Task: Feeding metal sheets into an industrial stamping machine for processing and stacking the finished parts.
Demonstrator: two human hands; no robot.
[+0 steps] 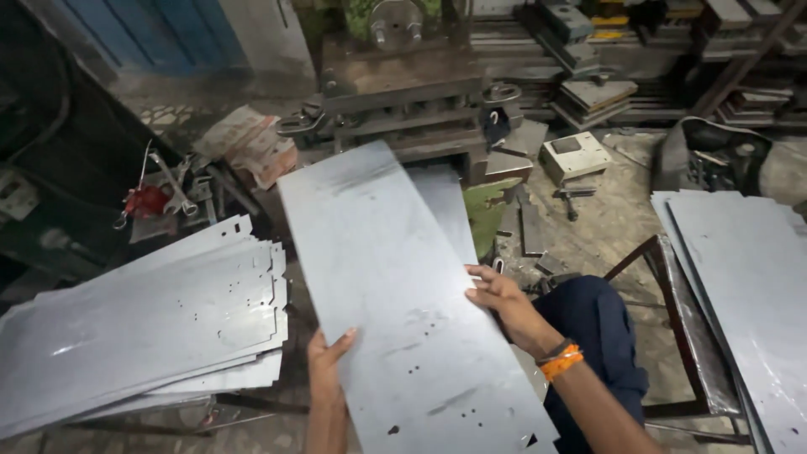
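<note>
Sheet metal (395, 294), grey, scuffed, punched with small holes, runs lengthwise from my lap toward the press machine (403, 92); my left hand (326, 366) and right hand (503, 301) clamp its edges.

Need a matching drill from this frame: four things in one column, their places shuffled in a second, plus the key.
Things:
1. long grey sheet-metal panel with small punched holes
2. stack of notched grey metal sheets
3. red tool with wrenches
4. orange wristband

Places:
A. on the right hand's wrist
B. on the dark bench at far left
C. between both hands, left hand on its near-left edge
D. left of the held panel, lying flat

Pairs: 1-C, 2-D, 3-B, 4-A
</note>
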